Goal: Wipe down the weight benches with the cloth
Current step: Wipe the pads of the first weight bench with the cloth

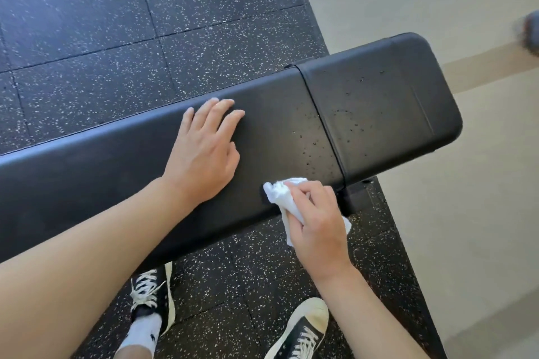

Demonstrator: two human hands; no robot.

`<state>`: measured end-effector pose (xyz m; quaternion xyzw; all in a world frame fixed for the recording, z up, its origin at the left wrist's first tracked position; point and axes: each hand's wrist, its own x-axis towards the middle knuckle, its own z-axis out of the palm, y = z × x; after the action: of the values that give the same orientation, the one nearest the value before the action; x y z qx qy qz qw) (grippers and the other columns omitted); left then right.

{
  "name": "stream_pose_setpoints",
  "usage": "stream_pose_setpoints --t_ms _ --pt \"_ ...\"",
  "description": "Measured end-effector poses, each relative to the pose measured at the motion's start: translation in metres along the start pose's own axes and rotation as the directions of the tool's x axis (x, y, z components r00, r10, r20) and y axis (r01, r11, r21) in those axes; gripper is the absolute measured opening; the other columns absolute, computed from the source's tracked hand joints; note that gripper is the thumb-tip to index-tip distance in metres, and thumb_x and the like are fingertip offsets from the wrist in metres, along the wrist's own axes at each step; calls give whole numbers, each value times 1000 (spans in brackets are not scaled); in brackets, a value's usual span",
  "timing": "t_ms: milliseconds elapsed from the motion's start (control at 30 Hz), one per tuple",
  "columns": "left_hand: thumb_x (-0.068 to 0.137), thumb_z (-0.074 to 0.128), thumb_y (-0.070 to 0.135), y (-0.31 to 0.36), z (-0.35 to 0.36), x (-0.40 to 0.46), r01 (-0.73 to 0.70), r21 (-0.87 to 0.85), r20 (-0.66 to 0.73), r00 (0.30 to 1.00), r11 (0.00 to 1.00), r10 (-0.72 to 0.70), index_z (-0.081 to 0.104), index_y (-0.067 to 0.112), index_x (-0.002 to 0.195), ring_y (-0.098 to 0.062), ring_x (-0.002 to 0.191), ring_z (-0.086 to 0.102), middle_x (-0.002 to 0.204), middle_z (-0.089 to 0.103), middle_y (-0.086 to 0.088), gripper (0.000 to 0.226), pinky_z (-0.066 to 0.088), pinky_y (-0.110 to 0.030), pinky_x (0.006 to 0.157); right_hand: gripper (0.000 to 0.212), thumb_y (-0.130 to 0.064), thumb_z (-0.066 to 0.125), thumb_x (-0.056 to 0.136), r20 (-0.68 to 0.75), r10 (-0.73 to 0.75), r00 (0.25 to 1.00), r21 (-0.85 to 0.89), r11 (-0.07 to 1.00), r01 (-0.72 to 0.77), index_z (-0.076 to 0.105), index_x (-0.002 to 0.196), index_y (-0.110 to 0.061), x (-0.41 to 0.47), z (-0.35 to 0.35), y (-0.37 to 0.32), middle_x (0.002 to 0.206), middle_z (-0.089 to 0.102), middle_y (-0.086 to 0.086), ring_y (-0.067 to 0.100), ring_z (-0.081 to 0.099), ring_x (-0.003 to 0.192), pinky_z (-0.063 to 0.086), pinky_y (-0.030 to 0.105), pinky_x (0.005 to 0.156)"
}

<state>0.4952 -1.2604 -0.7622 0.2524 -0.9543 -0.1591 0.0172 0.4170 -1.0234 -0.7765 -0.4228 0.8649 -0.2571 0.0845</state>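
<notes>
Under my flat left hand [204, 151], fingers straight and spread, lies the black weight bench [116, 178]. My right hand [318, 221], just beside it at the bench's near edge, curls round a bunched white cloth [281, 194]. Beyond my right fingertips, spray droplets [313, 143] bead near the pad seam. Wiping looks barely begun; next I'd sweep the cloth across them.

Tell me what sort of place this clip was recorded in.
Most likely a gym. A black padded weight bench stands on speckled rubber floor tiles, and the right hand holds a white cloth against its pad near spray droplets.
</notes>
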Motion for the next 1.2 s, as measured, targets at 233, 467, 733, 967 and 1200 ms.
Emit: stream_pose_setpoints --t_ms 233,467,733,967,1200 --pt "94 46 21 12 33 -2 59 6 -90 994 998 -58 50 16 150 -33 157 28 162 41 -9 57 13 -57 129 27 -22 54 103 -262 171 950 19 985 -172 73 120 -12 34 12 8 108 57 1 18 44 89 46 32 74" --pt "90 44 23 11 37 1 73 16 -117 991 997 -71 49 18 149 -33 156 27 162 40 -8 60 9 -53 130 27 -17 57 86 -284 256 924 37 966 -256 70 110 -11 82 43 -35 103 57 3 22 45 85 47 38 70" --pt "89 43 22 12 40 1 77 24 -130 989 997 -74 49 18 148 -36 155 30 161 40 -9 60 13 -56 129 24 -23 56 104 -205 171 964 16 985 -172 72 119 -13 43 2 12 107 57 0 21 48 89 47 35 76" --pt "89 43 23 10 41 0 71 28 -137 988 997 -66 48 19 148 -35 155 30 160 40 -8 60 12 -56 130 36 -33 51 110 -222 171 960 -1 984 -176 73 122 -9 19 -10 33 108 60 2 18 50 90 44 21 81" --pt "89 46 22 11 41 1 73 24 -126 990 997 -70 48 18 148 -34 156 28 161 40 -8 59 12 -56 130 6 -11 70 94 -247 135 960 21 991 -134 74 94 -6 153 18 -4 99 63 10 30 54 86 46 41 68"
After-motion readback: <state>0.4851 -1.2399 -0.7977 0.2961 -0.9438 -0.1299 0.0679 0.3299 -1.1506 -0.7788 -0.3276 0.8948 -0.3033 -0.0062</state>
